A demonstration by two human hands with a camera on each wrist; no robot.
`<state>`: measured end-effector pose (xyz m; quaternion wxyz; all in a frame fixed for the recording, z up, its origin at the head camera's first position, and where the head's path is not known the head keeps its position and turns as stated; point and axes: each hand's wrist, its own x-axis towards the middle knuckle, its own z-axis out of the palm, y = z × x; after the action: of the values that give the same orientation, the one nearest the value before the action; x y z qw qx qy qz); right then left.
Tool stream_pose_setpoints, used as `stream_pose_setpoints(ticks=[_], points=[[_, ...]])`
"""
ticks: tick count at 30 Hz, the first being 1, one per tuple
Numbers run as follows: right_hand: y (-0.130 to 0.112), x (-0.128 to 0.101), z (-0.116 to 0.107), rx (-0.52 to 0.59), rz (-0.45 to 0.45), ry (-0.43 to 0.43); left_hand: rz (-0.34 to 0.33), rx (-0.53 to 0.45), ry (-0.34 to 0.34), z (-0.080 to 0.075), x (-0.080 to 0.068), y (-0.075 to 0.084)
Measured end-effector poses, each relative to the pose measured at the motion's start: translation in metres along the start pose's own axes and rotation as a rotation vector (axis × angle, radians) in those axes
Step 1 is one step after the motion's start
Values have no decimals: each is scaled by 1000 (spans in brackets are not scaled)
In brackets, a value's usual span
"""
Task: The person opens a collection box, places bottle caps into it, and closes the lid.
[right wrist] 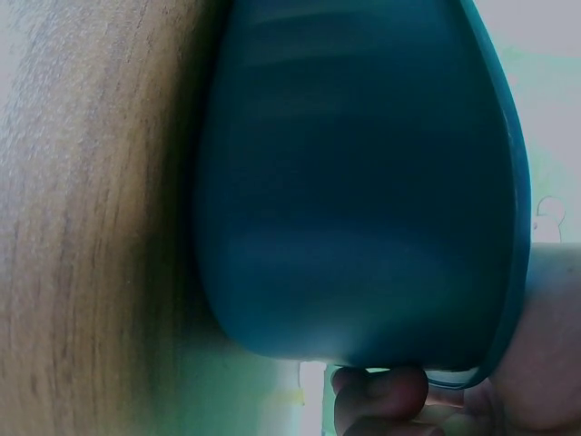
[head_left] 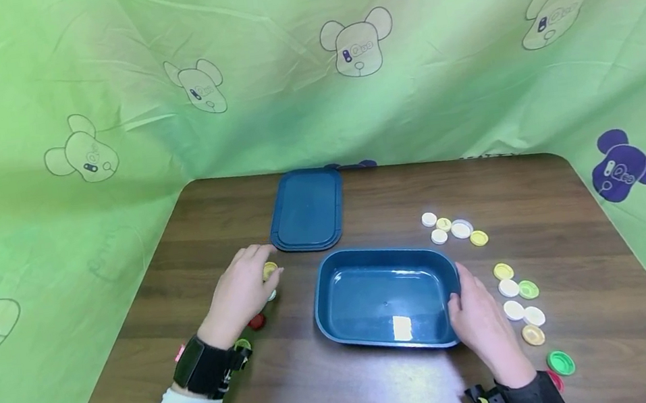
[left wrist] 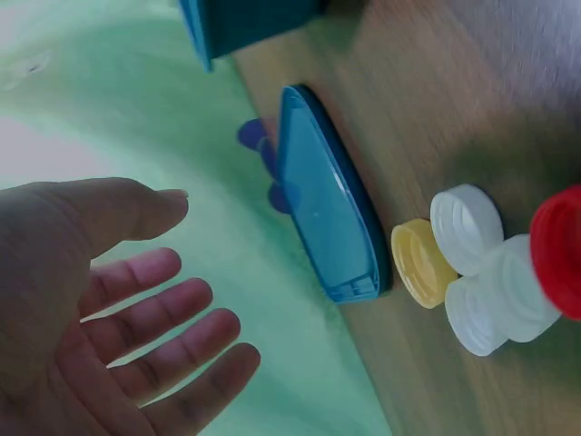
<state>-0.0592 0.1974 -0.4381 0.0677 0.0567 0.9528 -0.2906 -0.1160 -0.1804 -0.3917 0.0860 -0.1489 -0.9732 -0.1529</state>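
A blue rectangular plastic box (head_left: 385, 299) stands on the table with its inside bare. My right hand (head_left: 480, 317) grips its right end, thumb over the rim; the right wrist view shows fingertips (right wrist: 386, 395) tucked under that rim. My left hand (head_left: 239, 295) hovers over the left part of the table, fingers extended and slightly spread, holding nothing. Close to it lie a yellow bottle cap (left wrist: 421, 263), white caps (left wrist: 467, 227) and a red cap (left wrist: 561, 254), partly hidden by the hand in the head view. A green cap (head_left: 243, 343) shows beside the left wrist.
The blue lid (head_left: 308, 210) lies flat behind the box, left of centre. Several white and yellow caps (head_left: 461, 229) are scattered at the back right. More caps, including a green one (head_left: 561, 363), line the right side. A green printed cloth (head_left: 285, 97) hangs behind the table.
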Motion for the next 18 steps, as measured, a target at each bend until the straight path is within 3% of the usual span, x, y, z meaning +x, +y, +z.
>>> stream_pose_setpoints(ticks=[5, 12, 18], points=[[2, 1, 2, -5, -4, 9, -61, -42, 34, -6, -25, 3], [3, 1, 2, 2, 7, 0, -92, -47, 132, -6, -61, 5], [2, 1, 2, -2, 5, 2, -167, -37, 130, -3, -87, 5]])
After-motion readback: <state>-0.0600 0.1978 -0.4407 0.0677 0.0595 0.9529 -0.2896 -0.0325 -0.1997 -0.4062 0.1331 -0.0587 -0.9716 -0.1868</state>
